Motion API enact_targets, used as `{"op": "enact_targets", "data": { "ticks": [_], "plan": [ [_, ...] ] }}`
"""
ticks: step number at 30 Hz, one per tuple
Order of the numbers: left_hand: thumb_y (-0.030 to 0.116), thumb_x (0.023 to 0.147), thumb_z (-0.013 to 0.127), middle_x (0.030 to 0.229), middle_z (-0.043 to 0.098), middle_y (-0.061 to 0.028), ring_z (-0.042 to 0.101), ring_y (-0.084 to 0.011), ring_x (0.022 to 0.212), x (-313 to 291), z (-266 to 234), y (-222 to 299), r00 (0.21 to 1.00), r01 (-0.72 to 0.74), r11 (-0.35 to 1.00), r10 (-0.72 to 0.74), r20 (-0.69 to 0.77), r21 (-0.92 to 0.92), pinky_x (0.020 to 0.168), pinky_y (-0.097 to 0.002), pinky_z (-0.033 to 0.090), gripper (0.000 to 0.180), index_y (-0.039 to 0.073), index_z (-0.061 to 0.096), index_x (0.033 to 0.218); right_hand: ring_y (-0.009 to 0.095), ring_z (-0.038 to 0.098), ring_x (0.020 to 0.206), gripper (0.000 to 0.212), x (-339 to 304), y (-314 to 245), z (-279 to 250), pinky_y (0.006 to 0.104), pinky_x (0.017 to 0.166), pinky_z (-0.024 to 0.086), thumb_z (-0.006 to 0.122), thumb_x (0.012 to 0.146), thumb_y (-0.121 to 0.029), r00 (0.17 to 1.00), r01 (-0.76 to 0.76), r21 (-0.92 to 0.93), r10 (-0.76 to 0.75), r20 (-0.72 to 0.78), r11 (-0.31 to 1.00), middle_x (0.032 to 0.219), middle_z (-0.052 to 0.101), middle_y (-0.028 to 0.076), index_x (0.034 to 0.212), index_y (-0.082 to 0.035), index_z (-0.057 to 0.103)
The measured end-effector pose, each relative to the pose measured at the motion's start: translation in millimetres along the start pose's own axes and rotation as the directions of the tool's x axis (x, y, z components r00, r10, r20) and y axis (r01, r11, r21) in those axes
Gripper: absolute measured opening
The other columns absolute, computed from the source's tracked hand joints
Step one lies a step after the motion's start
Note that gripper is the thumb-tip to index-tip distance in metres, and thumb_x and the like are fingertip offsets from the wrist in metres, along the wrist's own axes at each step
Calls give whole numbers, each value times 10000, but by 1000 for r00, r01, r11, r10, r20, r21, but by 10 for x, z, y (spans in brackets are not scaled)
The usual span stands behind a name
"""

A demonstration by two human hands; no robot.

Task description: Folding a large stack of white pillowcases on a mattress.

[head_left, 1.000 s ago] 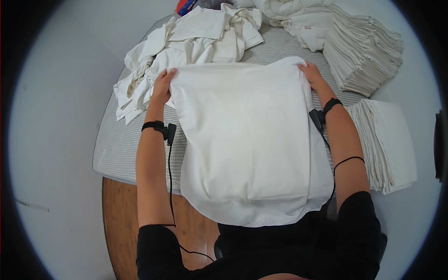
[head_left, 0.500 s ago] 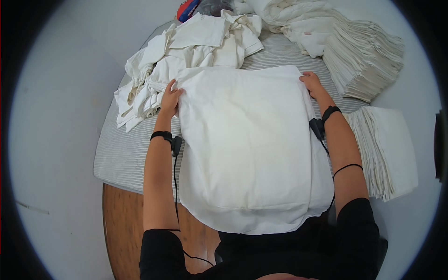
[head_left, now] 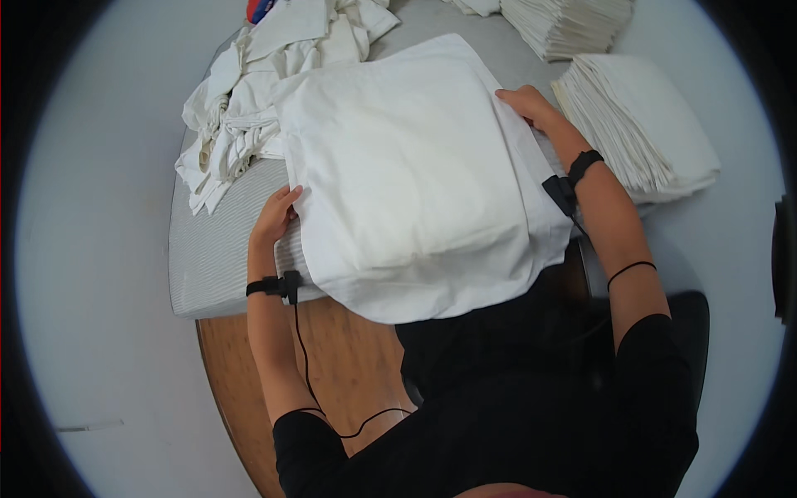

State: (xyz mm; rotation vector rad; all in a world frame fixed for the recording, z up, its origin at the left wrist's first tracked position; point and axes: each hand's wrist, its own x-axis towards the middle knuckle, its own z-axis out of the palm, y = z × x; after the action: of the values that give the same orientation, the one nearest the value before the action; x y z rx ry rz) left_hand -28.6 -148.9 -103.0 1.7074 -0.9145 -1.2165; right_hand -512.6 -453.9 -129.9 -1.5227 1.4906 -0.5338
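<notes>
Spanning the near edge of the striped mattress (head_left: 224, 261), the white cloth (head_left: 398, 166) hangs toward you. Your left hand (head_left: 278, 214) meets its left side, your right hand (head_left: 530, 106) its upper right side; whether either hand's fingers pinch the fabric, I cannot tell. Crumpled cloths (head_left: 290, 41) cover the mattress's far-left part; a folded stack (head_left: 647, 120) sits toward its right edge.

A creased white cloth (head_left: 398, 166) spreads out, near edge drooping.

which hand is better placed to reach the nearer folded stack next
Probably the right hand: it is at the right edge of the white cloth, close to the folded stack, while the left hand is at the opposite edge.
</notes>
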Motion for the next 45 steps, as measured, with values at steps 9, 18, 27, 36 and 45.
{"op": "enact_targets", "data": {
  "ticks": [9,18,27,36,45],
  "plan": [
    [245,984,624,696,537,59,417,-39,620,-1244,253,-403,994,71,977,-51,-99,203,563,-221,318,222,54,709,908,240,613,619,322,-1741,870,-408,374,617,484,652,904,-265,987,158,-222,-155,31,962,718,647,131,885,56,667],
    [254,1025,564,997,680,-62,610,-137,932,-1944,1003,-1518,845,-245,924,54,-532,-295,844,-316,487,309,-10,665,1149,66,585,755,245,-2567,1816,-444,295,674,475,646,965,-193,995,96,238,-103,17,967,797,683,31,989,51,654],
    [176,967,642,1240,657,-116,629,-175,1102,-2356,1257,-2076,994,-41,915,-2,-107,-402,967,-338,484,413,-59,573,1299,90,554,747,278,-2898,1871,-848,283,689,464,680,910,-196,723,215,-135,-65,688,967,788,680,16,929,80,698],
    [302,702,802,1343,560,-292,611,-372,1182,-3478,1437,-1129,920,-388,542,275,-279,-746,1019,-454,499,831,-128,486,1340,267,697,889,243,-3230,1340,-1408,350,776,511,697,788,-185,209,200,845,-864,458,496,887,709,208,733,51,683],
    [264,1073,411,1406,497,-191,490,-297,1288,-2148,1180,-216,725,-251,189,687,-55,-949,1028,-394,478,459,37,400,1473,338,506,1310,561,-2353,1010,-1060,426,1066,445,409,1032,-325,696,-145,989,-708,119,23,1469,484,210,1454,45,416]
  ]
}}
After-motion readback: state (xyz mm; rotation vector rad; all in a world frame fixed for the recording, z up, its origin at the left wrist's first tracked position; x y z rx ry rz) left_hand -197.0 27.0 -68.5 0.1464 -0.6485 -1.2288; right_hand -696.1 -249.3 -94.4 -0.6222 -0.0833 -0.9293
